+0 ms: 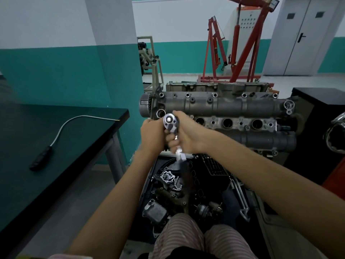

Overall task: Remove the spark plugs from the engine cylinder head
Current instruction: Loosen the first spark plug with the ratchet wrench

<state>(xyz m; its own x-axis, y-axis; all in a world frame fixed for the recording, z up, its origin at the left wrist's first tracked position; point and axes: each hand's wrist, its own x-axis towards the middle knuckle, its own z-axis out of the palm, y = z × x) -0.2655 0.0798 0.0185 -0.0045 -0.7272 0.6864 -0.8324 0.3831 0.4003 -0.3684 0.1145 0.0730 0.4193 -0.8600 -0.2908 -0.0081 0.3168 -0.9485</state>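
We hold the ratchet (170, 122) w/ both hands (153, 134) (186, 136) at the cylinder head's (224, 109) left end. Tray of parts (168, 193) below, in front. Flexible tool (56, 135) on table (28, 184) at left, near its right edge; hoist (233, 53) behind.

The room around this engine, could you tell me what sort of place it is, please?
Probably an auto-mechanics workshop: a bare cylinder head, a red engine hoist behind it, and loose engine parts on the floor.
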